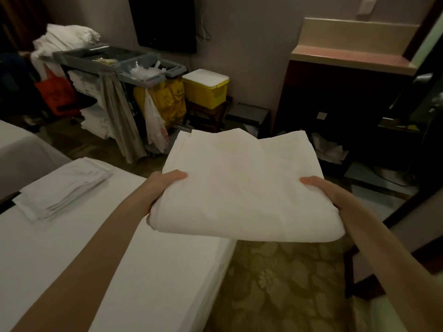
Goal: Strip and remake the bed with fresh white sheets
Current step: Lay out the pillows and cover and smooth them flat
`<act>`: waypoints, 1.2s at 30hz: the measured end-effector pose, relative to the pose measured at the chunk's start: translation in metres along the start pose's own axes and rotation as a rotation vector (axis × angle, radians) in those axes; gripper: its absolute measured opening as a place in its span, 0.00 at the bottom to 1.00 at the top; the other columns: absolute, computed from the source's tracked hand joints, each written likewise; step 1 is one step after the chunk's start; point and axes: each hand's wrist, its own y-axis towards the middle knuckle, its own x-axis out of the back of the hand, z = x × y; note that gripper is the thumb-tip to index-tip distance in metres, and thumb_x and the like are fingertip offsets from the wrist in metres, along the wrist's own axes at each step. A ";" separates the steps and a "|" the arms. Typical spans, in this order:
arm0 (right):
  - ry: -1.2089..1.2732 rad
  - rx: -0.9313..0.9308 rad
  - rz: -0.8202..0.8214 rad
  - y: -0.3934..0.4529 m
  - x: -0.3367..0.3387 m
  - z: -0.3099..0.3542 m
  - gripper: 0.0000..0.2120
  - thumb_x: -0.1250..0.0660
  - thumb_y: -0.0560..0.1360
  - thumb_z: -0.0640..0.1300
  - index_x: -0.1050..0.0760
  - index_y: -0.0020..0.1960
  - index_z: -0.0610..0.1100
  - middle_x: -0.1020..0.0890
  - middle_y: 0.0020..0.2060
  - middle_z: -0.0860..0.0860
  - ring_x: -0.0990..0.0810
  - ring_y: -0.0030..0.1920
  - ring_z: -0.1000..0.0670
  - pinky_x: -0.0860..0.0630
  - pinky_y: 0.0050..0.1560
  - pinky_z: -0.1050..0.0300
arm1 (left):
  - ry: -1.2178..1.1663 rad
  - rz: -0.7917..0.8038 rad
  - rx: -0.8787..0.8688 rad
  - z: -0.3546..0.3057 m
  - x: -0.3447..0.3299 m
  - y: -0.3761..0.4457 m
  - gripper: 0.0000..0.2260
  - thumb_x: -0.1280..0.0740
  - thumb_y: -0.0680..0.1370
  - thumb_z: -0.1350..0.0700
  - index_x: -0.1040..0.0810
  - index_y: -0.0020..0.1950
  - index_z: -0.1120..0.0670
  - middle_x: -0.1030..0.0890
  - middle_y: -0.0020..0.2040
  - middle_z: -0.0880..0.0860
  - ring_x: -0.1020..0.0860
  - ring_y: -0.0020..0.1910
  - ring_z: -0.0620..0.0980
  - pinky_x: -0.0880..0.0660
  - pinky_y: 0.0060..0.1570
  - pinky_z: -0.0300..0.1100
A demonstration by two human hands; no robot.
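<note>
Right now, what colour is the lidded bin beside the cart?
Yellow bin, white lid, seen in the head view.

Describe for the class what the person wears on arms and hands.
Nothing is worn as far as the view shows: both forearms are bare, with no sleeves in sight. The left hand and right hand have no gloves, rings, watch or bracelet visible.

The folded sheet (244, 188) at center looks like matt white cloth, smooth with soft creases. Same cloth on the bed (100, 255) at 8 o'clock and the folded stack (62, 188) at 9. Cart (115, 61) at 11 has a dull grey plastic top. Yellow bin (203, 91) at 12 is smooth plastic. Carpet (282, 283) at 5 looks like patterned pile. Cabinet (340, 104) at 2 looks like dark wood.
</note>
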 end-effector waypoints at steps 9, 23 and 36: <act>0.028 0.005 0.012 0.151 0.010 0.060 0.14 0.29 0.72 0.48 0.23 0.53 0.42 0.18 0.50 0.42 0.20 0.53 0.39 0.26 0.60 0.41 | -0.006 -0.028 0.010 -0.025 -0.036 0.140 0.26 0.27 0.70 0.47 0.26 0.64 0.57 0.19 0.53 0.56 0.20 0.51 0.56 0.26 0.40 0.46; -0.154 -0.011 0.300 0.389 -0.039 0.162 0.40 0.20 0.52 0.58 0.24 0.60 0.43 0.17 0.52 0.43 0.18 0.51 0.40 0.23 0.55 0.43 | -0.201 -0.304 0.073 -0.038 -0.051 0.270 0.25 0.28 0.63 0.51 0.24 0.59 0.57 0.16 0.50 0.56 0.18 0.49 0.55 0.23 0.43 0.47; -0.545 -0.073 0.812 0.494 -0.234 0.142 0.23 0.22 0.65 0.48 0.23 0.57 0.42 0.17 0.48 0.49 0.19 0.49 0.46 0.23 0.47 0.51 | -0.529 -0.922 0.326 0.072 -0.024 0.237 0.23 0.28 0.62 0.56 0.23 0.56 0.58 0.17 0.48 0.56 0.19 0.45 0.54 0.25 0.42 0.44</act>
